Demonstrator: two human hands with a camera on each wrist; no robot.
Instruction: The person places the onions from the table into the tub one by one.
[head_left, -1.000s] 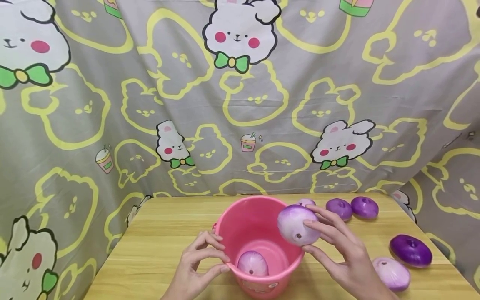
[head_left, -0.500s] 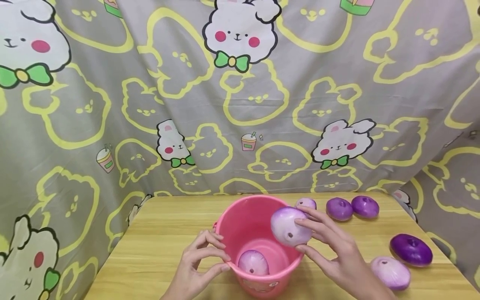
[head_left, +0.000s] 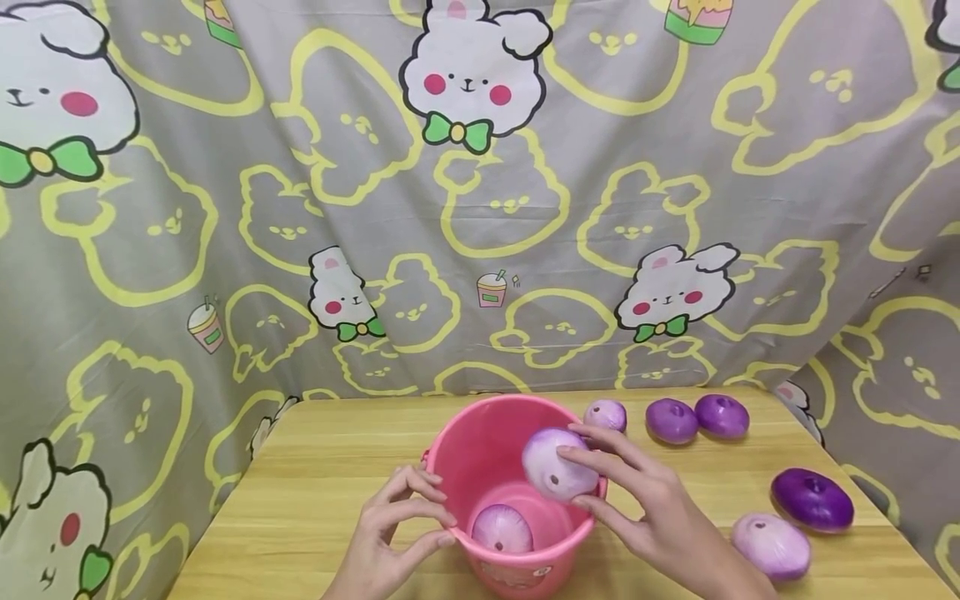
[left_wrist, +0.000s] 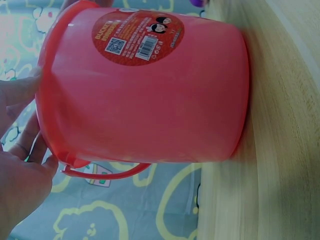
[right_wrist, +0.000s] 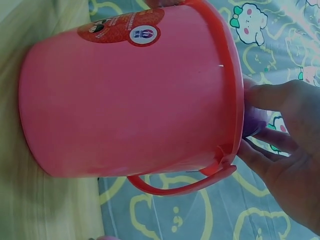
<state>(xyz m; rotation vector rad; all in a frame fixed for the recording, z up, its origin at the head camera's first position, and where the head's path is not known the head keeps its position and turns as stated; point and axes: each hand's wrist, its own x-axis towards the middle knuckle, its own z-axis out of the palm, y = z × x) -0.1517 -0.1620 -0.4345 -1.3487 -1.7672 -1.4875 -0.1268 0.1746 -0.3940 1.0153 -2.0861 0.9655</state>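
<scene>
A pink bucket (head_left: 517,575) stands upright near the table's front edge. My left hand (head_left: 393,529) is at its left rim, fingers bent and thumb against the edge; the left wrist view shows the same hand (left_wrist: 20,145) at the rim. My right hand (head_left: 645,500) holds a pale purple onion (head_left: 551,467) between thumb and fingers, over the right part of the bucket's mouth. In the right wrist view that onion (right_wrist: 255,120) is partly hidden behind the rim. A second onion (head_left: 501,530) lies on the bucket floor.
To the right of the bucket several onions lie on the wooden table (head_left: 300,475): a pale one (head_left: 606,415) and two purple ones (head_left: 671,421) at the back, a dark one (head_left: 812,500) and a pale one (head_left: 772,546) nearer. A patterned curtain (head_left: 420,200) hangs behind the table.
My right hand has carried its onion left and slightly down, from the bucket's right rim to over its mouth. The left hand stays at the rim. The head view has shifted slightly.
</scene>
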